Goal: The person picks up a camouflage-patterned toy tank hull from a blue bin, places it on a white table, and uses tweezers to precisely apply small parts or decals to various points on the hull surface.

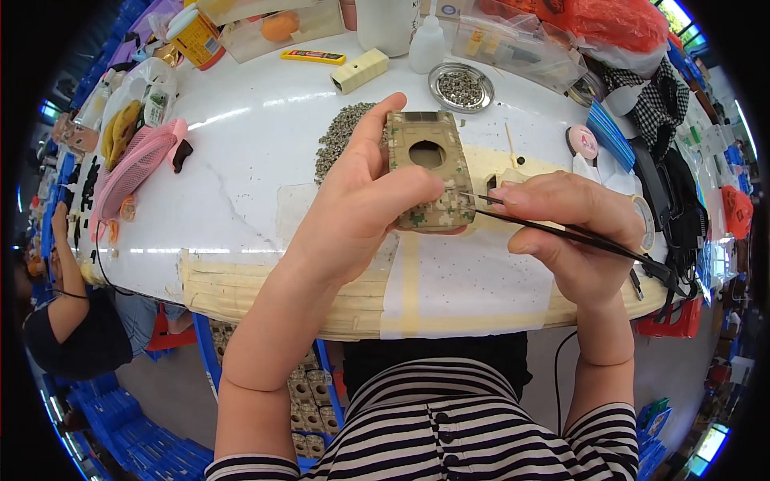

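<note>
My left hand (pixel 371 172) is closed around a camouflage toy tank hull (pixel 413 191), its thumb pressed on the upper face. A round opening shows in the middle of the hull. In my right hand (pixel 573 220) I grip black tweezers (pixel 581 237) between thumb and fingers. The tips of the tweezers reach the hull's near right corner; whether they pinch a small part is too fine to make out. Beyond my left hand lies a heap of small grey metal parts (pixel 343 132). White paper (pixel 473 276) taped to the table lies under the hull.
At the back stand a round metal dish (pixel 461 87) of small parts, a white squeeze bottle (pixel 427 46), a cream block (pixel 359 72) and a yellow box (pixel 313 57). A pink mesh pouch (pixel 143 172) is at left, a tape roll (pixel 643 223) at right. Another person (pixel 72 329) sits at far left.
</note>
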Demonstrator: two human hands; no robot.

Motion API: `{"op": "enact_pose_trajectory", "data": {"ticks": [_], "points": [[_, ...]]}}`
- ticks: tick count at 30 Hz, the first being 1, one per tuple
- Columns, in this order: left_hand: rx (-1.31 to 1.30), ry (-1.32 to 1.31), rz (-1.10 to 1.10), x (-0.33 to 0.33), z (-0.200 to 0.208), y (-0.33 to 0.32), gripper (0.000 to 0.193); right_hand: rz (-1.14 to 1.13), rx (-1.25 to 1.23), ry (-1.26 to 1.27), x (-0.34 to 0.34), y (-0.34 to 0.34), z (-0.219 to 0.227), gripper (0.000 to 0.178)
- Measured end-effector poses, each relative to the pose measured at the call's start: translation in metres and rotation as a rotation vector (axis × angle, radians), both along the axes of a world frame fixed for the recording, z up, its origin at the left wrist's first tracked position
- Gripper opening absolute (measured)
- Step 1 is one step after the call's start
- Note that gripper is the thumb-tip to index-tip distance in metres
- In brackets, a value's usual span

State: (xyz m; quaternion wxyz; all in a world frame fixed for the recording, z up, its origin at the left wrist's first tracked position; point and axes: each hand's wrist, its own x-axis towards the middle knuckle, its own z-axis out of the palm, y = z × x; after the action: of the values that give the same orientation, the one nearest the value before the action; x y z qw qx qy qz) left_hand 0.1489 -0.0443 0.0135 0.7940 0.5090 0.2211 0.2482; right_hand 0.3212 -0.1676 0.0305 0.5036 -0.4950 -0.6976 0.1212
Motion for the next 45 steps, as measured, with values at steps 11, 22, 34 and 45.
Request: {"op": "enact_pose_trajectory", "data": {"ticks": [11, 22, 34, 45], "points": [[0.109, -0.016, 0.024, 0.0009, -0.0080, 0.0008, 0.079, -0.023, 0.044, -0.029, -0.0019, 0.0047, 0.0023, 0.027], [0.104, -0.004, 0.017, 0.0029, -0.0042, -0.0032, 0.078, -0.037, 0.024, -0.032, -0.0057, 0.0023, -0.0031, 0.022], [0.139, -0.006, 0.030, 0.0031, -0.0052, -0.0034, 0.079, -0.055, 0.024, -0.055, -0.0081, 0.0026, -0.0025, 0.020], [0.148, 0.003, 0.029, 0.0031, -0.0047, -0.0036, 0.079, -0.057, 0.034, -0.090, -0.0080, 0.0033, -0.0015, 0.019]]}}
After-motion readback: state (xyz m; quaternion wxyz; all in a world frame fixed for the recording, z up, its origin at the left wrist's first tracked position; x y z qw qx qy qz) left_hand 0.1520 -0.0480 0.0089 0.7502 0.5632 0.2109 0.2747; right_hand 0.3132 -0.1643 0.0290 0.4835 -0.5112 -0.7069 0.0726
